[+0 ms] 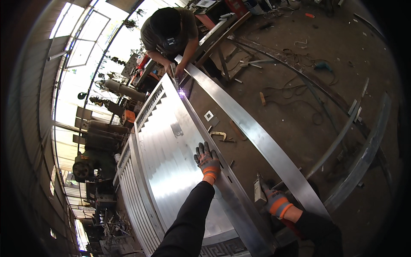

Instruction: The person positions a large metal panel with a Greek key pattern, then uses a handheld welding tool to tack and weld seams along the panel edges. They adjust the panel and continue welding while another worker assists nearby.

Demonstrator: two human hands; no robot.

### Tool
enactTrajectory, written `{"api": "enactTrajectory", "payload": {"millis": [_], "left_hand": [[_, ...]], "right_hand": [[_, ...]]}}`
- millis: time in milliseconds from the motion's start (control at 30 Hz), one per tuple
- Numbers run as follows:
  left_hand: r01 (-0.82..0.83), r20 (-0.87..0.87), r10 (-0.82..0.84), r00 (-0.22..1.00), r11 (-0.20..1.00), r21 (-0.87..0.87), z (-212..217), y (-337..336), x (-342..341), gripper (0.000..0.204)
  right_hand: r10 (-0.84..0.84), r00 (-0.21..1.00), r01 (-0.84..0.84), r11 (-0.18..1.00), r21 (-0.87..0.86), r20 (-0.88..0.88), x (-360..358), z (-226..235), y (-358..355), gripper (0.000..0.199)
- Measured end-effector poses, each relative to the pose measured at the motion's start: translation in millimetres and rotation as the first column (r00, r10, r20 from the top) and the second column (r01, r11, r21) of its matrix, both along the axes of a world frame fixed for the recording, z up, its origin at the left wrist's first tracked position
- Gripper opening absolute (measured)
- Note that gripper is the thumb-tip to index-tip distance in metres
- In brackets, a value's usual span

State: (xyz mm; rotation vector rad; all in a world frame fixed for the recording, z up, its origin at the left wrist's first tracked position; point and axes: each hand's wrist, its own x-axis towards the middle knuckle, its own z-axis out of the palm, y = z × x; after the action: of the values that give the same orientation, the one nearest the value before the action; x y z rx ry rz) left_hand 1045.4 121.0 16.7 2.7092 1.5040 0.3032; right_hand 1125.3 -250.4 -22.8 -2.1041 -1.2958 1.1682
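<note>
My left hand (207,162), in a grey and orange work glove, lies flat with fingers stretched on a large shiny metal gate panel (167,154), near its right-hand frame bar (205,128). In a matching glove, my right hand (275,202) is closed round a boxy grey tool (259,192) with a narrow tip pointing away from me; its exact kind is unclear. This hand is between the panel and a long, flat metal bar (252,132). At the panel's far corner, a co-worker (169,32) holds a torch-like tool (174,70) above a bright purple-white spark (182,92).
A yellowish clamp (219,135) and a small square metal frame (208,115) lie in the gap between panel and bar. Cables (295,85), a teal power tool (324,66) and curved metal strips (361,158) are on the right. Machinery (92,162) lines the left.
</note>
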Motion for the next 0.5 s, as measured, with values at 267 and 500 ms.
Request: {"api": "enactTrajectory", "payload": {"millis": [267,500], "left_hand": [[-0.007,-0.008,0.007,1.0,1.0,-0.008,0.2,-0.6,0.9,0.062],[-0.002,-0.004,0.002,1.0,1.0,-0.004,-1.8,0.1,0.1,0.062]], "right_hand": [[-0.042,0.996,0.037,0.997,-0.065,-0.078,10.6,29.6,0.9,0.11],[-0.007,0.997,-0.001,0.995,-0.099,-0.074,15.2,34.9,3.8,0.118]]}}
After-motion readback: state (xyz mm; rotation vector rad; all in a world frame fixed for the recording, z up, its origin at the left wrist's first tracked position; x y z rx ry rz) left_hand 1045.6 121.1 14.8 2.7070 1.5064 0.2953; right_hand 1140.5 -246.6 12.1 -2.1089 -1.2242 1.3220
